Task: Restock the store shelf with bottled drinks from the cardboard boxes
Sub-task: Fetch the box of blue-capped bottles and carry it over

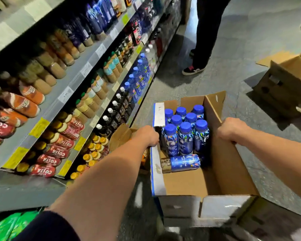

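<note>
An open cardboard box (222, 164) sits in front of me above the grey floor. Several blue-capped bottles (185, 134) with blue patterned labels stand upright in its far half. One more blue bottle (182, 162) lies on its side in front of them. My left hand (147, 135) grips the box's left wall. On the opposite side, my right hand (233, 130) grips the right wall. The store shelf (73, 79) runs along the left, its tiers packed with drinks, including a row of blue-capped bottles (137, 79) on a lower tier.
Another person's legs and shoes (196, 65) stand farther down the aisle. A second open cardboard box (285, 84) lies at the right on the floor. A brown flap (122, 134) sticks up beside the shelf base. Green packaging (10, 225) shows at the bottom left.
</note>
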